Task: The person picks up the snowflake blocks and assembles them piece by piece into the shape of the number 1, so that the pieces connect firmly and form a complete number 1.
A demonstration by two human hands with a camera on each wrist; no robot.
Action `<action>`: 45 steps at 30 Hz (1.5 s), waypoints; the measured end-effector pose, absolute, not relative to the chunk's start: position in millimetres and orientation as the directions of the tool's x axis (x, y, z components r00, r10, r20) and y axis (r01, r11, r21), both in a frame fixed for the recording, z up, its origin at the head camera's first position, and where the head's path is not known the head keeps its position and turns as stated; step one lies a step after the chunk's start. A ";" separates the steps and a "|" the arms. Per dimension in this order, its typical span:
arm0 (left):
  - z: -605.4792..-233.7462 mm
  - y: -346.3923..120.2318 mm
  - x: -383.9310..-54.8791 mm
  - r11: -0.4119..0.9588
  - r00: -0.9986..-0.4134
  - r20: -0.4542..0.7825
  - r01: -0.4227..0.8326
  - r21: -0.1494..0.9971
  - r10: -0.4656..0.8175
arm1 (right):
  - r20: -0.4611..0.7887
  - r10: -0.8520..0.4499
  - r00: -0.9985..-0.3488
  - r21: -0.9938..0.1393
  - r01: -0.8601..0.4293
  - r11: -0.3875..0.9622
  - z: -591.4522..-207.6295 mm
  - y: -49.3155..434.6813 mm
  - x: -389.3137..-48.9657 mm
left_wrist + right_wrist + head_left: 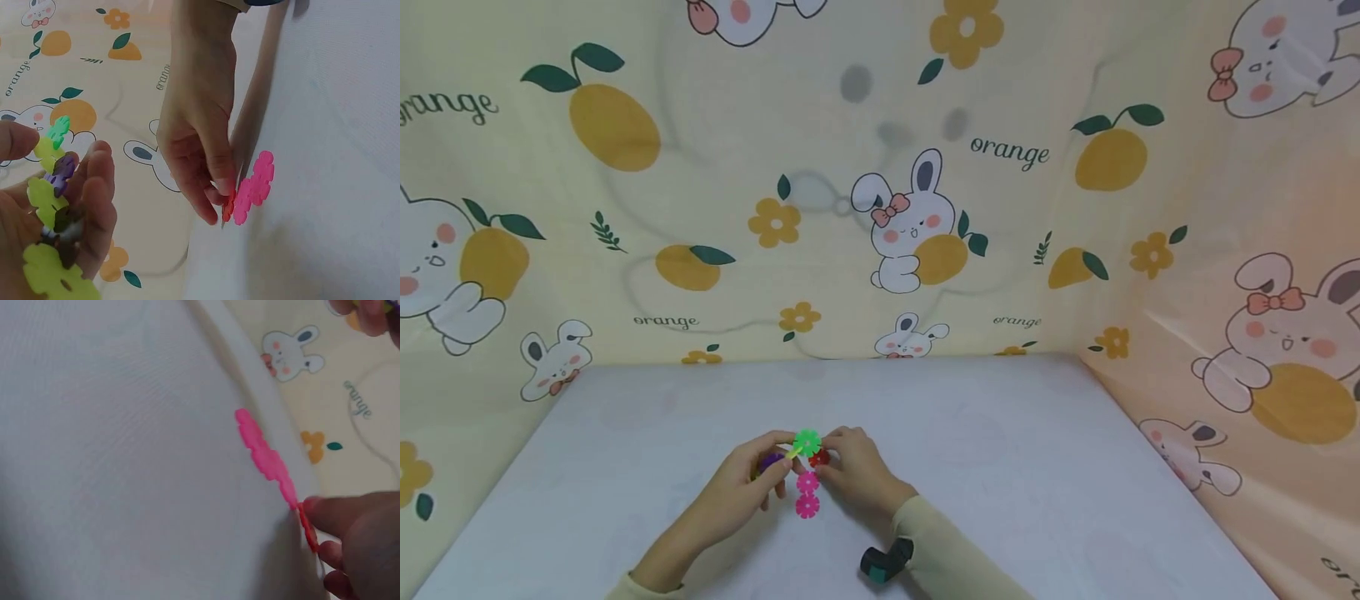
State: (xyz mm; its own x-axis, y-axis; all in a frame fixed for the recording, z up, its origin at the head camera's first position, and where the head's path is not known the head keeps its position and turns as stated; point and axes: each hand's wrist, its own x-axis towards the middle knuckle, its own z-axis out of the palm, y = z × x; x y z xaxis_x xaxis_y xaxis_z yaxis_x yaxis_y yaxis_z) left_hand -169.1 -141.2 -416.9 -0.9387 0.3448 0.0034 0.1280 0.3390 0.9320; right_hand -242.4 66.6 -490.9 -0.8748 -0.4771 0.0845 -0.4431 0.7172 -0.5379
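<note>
My left hand (737,487) holds a chain of notched, flower-shaped plastic discs between thumb and curled fingers. In the left wrist view the chain runs from a green disc (59,130) through a yellow disc (47,154) and a purple disc (60,175) to a large yellow-green disc (55,275), with a dark disc partly in shadow between. My right hand (861,473) pinches a red disc (229,206), which is joined to two pink discs (807,505). From the left wrist the two groups look apart; in the head view the green disc overlaps the red one.
A white table (1037,483) lies under both hands. Behind it and at the sides hangs a cloth (820,125) printed with rabbits and oranges. On my right wrist sits a black strap-like device (886,561).
</note>
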 end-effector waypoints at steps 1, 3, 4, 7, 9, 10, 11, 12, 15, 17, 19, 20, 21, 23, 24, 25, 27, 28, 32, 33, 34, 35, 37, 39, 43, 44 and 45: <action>-417.2 -141.1 -169.0 0.333 -0.938 0.006 0.130 0.934 0.347 | 0.096 -0.478 -0.873 -0.512 -0.455 0.729 -491.5 65.6 -242.6; -417.8 -140.9 -168.7 0.323 -0.936 0.015 0.137 0.936 0.351 | 0.110 -0.479 -0.871 -0.478 -0.468 0.743 -492.1 63.9 -242.6; -418.2 -140.9 -168.6 0.320 -0.935 0.020 0.141 0.937 0.354 | 0.112 -0.478 -0.871 -0.470 -0.470 0.747 -492.2 63.6 -242.5; -419.1 -141.2 -168.0 0.311 -0.931 0.042 0.164 0.936 0.363 | 0.107 -0.474 -0.874 -0.468 -0.465 0.751 -491.9 64.7 -242.1; -419.9 -142.0 -167.9 0.300 -0.925 0.066 0.188 0.935 0.374 | 0.093 -0.475 -0.875 -0.487 -0.456 0.745 -490.8 67.2 -241.8; -420.3 -142.5 -168.0 0.294 -0.922 0.075 0.197 0.935 0.379 | 0.081 -0.474 -0.877 -0.506 -0.446 0.738 -489.9 69.0 -241.6; -420.5 -142.8 -168.0 0.289 -0.920 0.083 0.205 0.935 0.383 | 0.071 -0.473 -0.878 -0.530 -0.435 0.728 -489.0 70.9 -241.3; -420.7 -143.1 -168.1 0.284 -0.918 0.088 0.209 0.936 0.387 | 0.061 -0.473 -0.879 -0.552 -0.424 0.718 -488.1 73.0 -241.1; -420.7 -142.8 -167.7 0.308 -0.919 0.073 0.204 0.929 0.388 | 0.033 -0.469 -0.883 -0.628 -0.384 0.677 -485.3 79.4 -239.7; -420.5 -141.2 -167.0 0.349 -0.919 0.047 0.196 0.916 0.391 | 0.026 -0.460 -0.888 -0.668 -0.358 0.653 -483.5 84.0 -238.4; -420.4 -139.4 -165.9 0.391 -0.919 0.027 0.193 0.900 0.393 | 0.022 -0.446 -0.895 -0.706 -0.329 0.627 -480.6 88.2 -237.0; -420.4 -138.6 -165.4 0.412 -0.918 0.021 0.198 0.889 0.395 | 0.027 -0.437 -0.899 -0.721 -0.320 0.615 -479.3 90.2 -236.6; -420.5 -137.8 -164.7 0.424 -0.919 0.019 0.200 0.884 0.394 | 0.037 -0.427 -0.903 -0.731 -0.316 0.604 -477.5 92.1 -236.1; -420.3 -136.5 -164.0 0.431 -0.924 0.010 0.188 0.883 0.382 | 0.063 -0.410 -0.910 -0.752 -0.313 0.580 -473.0 95.4 -235.7; -420.0 -135.9 -163.7 0.431 -0.928 0.009 0.182 0.884 0.373 | 0.073 -0.401 -0.913 -0.764 -0.310 0.566 -470.2 97.0 -235.2; -419.7 -135.4 -163.5 0.431 -0.933 0.005 0.171 0.886 0.361 | 0.087 -0.396 -0.914 -0.774 -0.312 0.550 -467.3 98.3 -234.6; -418.7 -134.8 -163.1 0.428 -0.942 -0.004 0.149 0.891 0.336 | 0.107 -0.389 -0.915 -0.797 -0.313 0.517 -460.9 100.3 -233.1; -418.2 -134.6 -163.1 0.428 -0.945 -0.007 0.141 0.893 0.326 | 0.113 -0.388 -0.915 -0.811 -0.310 0.496 -457.0 101.2 -232.0; -417.3 -135.4 -162.2 0.428 -0.954 0.001 0.136 0.894 0.301 | 0.157 -0.386 -0.909 -0.856 -0.320 0.406 -441.7 103.0 -225.4; -417.0 -135.7 -162.1 0.431 -0.954 0.007 0.142 0.891 0.300 | 0.168 -0.385 -0.908 -0.866 -0.322 0.382 -438.4 103.1 -223.6; -416.7 -136.1 -162.0 0.435 -0.953 0.012 0.149 0.888 0.302 | 0.175 -0.384 -0.906 -0.877 -0.321 0.358 -435.0 103.2 -221.6; -416.2 -136.4 -161.9 0.438 -0.952 0.017 0.156 0.885 0.305 | 0.181 -0.385 -0.905 -0.885 -0.321 0.337 -432.3 103.1 -219.6; -415.4 -136.6 -161.9 0.451 -0.950 0.023 0.169 0.876 0.312 | 0.176 -0.395 -0.902 -0.903 -0.307 0.301 -427.8 102.8 -216.0; -414.7 -136.4 -161.8 0.459 -0.948 0.026 0.178 0.871 0.318 | 0.157 -0.417 -0.895 -0.918 -0.288 0.272 -424.3 102.1 -212.7; -414.5 -136.3 -161.5 0.454 -0.943 0.034 0.190 0.870 0.330 | 0.111 -0.471 -0.875 -0.938 -0.249 0.243 -418.7 99.1 -206.9; -414.7 -136.2 -161.2 0.451 -0.942 0.043 0.199 0.870 0.333 | 0.105 -0.480 -0.871 -0.939 -0.245 0.240 -417.6 98.3 -205.8; -415.0 -136.2 -160.8 0.449 -0.940 0.056 0.213 0.868 0.336 | 0.104 -0.486 -0.868 -0.941 -0.244 0.235 -416.7 97.4 -204.8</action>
State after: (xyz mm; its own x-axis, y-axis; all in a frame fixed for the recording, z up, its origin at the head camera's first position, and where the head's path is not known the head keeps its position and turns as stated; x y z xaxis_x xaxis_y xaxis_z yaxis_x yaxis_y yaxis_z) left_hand -160.8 -136.2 -415.0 -0.9401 0.3363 0.0565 0.2128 0.4493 0.8677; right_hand -204.8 97.4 -416.7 -0.8676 -0.4863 0.1040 -0.2443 0.2347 -0.9409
